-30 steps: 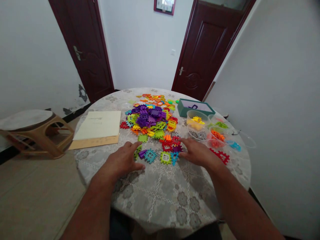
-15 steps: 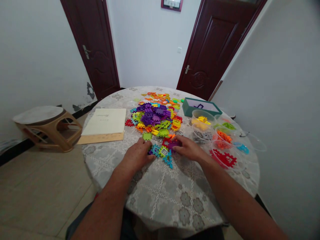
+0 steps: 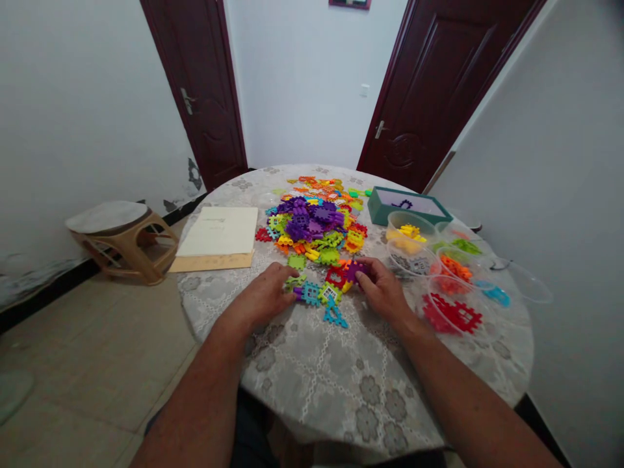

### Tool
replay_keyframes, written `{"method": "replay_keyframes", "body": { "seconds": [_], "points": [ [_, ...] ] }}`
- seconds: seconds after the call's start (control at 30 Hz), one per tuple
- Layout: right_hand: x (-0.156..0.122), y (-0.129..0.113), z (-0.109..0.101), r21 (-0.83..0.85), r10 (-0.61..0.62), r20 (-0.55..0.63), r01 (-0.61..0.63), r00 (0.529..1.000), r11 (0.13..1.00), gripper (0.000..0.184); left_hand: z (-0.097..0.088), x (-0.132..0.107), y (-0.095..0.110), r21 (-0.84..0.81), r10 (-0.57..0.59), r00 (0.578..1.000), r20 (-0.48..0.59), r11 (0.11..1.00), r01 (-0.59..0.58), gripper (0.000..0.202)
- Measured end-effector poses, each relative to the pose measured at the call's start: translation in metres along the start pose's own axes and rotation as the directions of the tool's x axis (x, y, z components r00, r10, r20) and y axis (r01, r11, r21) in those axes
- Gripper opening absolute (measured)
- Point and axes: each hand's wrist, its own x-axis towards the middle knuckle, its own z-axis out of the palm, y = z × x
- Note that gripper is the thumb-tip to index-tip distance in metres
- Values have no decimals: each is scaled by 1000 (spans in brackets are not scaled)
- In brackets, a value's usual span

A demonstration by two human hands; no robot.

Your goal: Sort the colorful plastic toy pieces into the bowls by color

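Observation:
In front of me lies a joined row of plastic interlocking blocks: a blue window block (image 3: 311, 294), a light green window block (image 3: 329, 294) and a red block (image 3: 336, 275). A blue triangular block (image 3: 335, 314) points down from the row. My right hand (image 3: 384, 291) pinches a purple square block (image 3: 353, 270) beside the red one. My left hand (image 3: 269, 290) is curled round the row's left end, on a light green block (image 3: 295, 282). Its fingers partly hide that piece. Further back rises a mixed heap of blocks, with purple blocks (image 3: 302, 220) on top.
Clear round tubs on the right hold yellow blocks (image 3: 409, 233), grey blocks (image 3: 414, 264), orange blocks (image 3: 455, 266) and red blocks (image 3: 455, 313). Behind them stands a green box (image 3: 383, 208). A pale booklet (image 3: 219, 231) lies left, and a stool (image 3: 121, 240) stands beyond the table.
The view has turned slightly left. My right hand has drawn the purple block a little up and away from the row, so more of it shows. My left hand stays at the left end.

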Motion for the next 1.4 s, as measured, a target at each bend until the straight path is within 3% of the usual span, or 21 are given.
{"method": "replay_keyframes", "body": {
  "seconds": [0.13,0.3,0.47,0.6,0.77,0.9,1.1,1.23,1.3,1.4],
  "points": [
    [-7,-11,5,-111,-72,9,73,997,991,36,-4,-4,-3,97,-43,999,25,995,40,57],
    [-9,-16,8,-131,-93,21,95,995,987,37,-8,-5,15,149,-121,991,56,983,112,52],
    [-8,-17,8,-139,-66,52,73,996,988,35,-10,-3,30,97,-54,996,66,994,47,43],
    [-9,-17,9,-144,-58,60,66,997,987,34,-10,-1,26,56,-13,998,56,998,10,27],
    [-9,-19,10,-89,-18,-10,17,1000,996,22,-24,-4,15,-22,-97,995,-33,995,96,23],
    [-9,-24,13,-29,13,-40,-14,999,999,22,-32,-3,24,-127,-107,971,-212,989,81,32],
    [-12,-24,29,271,72,98,-97,993,958,43,7,7,55,-141,76,942,-326,982,-128,27],
    [-12,-24,35,584,130,302,-291,944,758,45,31,15,64,-134,172,933,-318,966,-223,24],
    [-11,-27,33,655,114,349,-329,930,681,48,34,18,65,-143,200,929,-311,957,-254,24],
    [-12,-37,25,609,89,337,-289,937,739,47,33,20,70,-174,211,936,-282,948,-266,23]
  ]
}}
